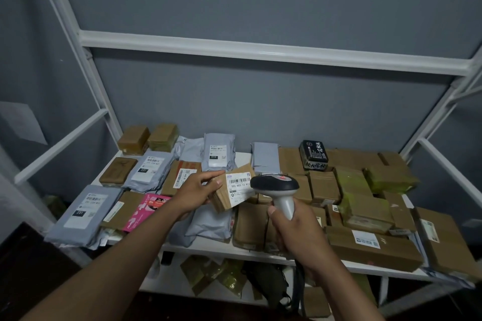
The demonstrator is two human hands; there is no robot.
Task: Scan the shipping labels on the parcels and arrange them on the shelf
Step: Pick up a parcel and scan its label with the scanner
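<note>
My left hand (194, 191) grips a small brown cardboard parcel (229, 197) above the middle of the white shelf (242, 157), its white barcode label (239, 185) turned up toward me. My right hand (297, 232) holds the grey handle of a barcode scanner (276, 187), whose dark head sits just right of the label, almost touching the parcel. Many parcels lie on the shelf below: grey mailer bags (83, 214) on the left, brown boxes (373, 245) on the right.
A pink packet (146, 210) lies under my left forearm. A black box (313, 155) stands at the back right. White frame bars (260, 51) cross above; the upper level holds nothing. More packets and a dark bag (268, 281) lie on the lower shelf.
</note>
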